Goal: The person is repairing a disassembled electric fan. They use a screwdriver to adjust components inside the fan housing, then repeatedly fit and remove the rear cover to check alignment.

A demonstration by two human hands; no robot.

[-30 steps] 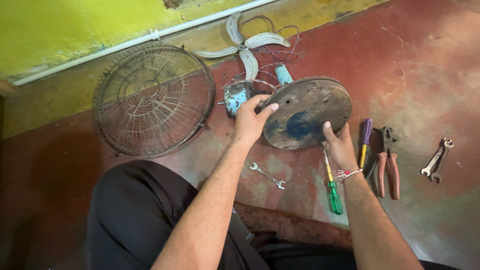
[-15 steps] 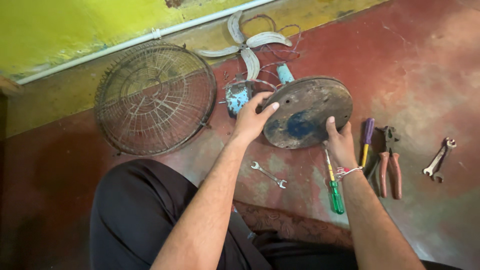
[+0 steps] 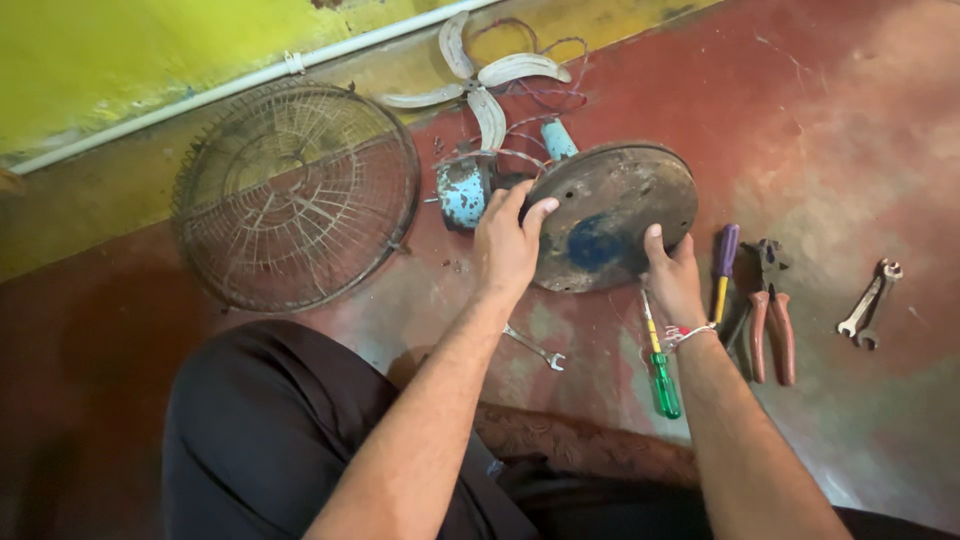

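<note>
Head view: hands, base unmoved.

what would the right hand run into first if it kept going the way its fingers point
The right hand grips the near rim of the round fan base, fingers pointing up the picture toward the wall. Going straight on, it would press into that base at once; beyond it lie tangled wires, though depth there is unclear.
</note>
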